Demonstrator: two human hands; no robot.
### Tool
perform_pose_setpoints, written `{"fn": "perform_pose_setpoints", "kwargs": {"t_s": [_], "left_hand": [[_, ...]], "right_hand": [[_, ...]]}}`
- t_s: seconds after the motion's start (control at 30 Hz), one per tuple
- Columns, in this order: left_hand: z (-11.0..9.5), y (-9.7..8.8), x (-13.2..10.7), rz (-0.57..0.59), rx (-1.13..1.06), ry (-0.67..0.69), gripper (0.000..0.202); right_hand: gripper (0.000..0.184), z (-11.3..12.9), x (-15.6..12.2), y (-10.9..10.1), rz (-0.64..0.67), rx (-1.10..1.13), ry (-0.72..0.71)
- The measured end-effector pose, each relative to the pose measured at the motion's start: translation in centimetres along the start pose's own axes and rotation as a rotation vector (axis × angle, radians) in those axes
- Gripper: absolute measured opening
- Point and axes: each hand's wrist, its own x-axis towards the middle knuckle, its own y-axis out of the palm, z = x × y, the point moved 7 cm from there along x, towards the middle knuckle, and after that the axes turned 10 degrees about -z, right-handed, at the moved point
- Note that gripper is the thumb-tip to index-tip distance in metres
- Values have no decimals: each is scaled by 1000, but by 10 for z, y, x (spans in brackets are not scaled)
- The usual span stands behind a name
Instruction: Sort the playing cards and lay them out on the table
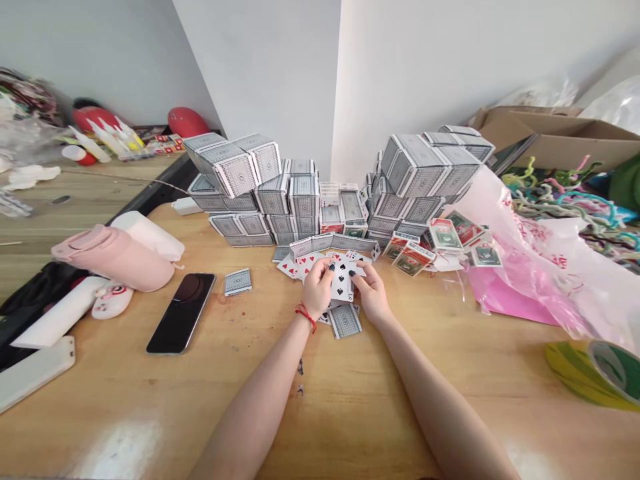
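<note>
My left hand (317,288) and my right hand (371,291) meet over the middle of the wooden table (350,407). Between them they pinch a face-up black spade playing card (343,280). Face-up red heart cards (299,264) are fanned just beyond my fingers. A small stack of face-down grey-backed cards (345,321) lies under my wrists. A single small deck (237,281) lies to the left of my left hand. A red string bracelet is on my left wrist.
Grey card boxes are stacked at the back left (235,180) and back right (425,173). Red and green card packs (445,237) lie nearby. A black phone (183,311), a pink bottle (113,257), a pink plastic bag (530,267) and a tape roll (613,370) are around.
</note>
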Motion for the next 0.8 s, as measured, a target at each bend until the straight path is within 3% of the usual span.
{"fn": "perform_pose_setpoints", "kwargs": {"t_s": [0.53,0.7,0.8], "left_hand": [[-6,2,-1,18,-76,-14,11],[1,3,0,33,-143,-127,13],[1,1,1,22,-149,-126,13]], "right_hand": [[12,-7,4,-4,-48,125,42],[11,-6,2,-1,6,209,113],[10,-5,-1,4,85,264,192]]}}
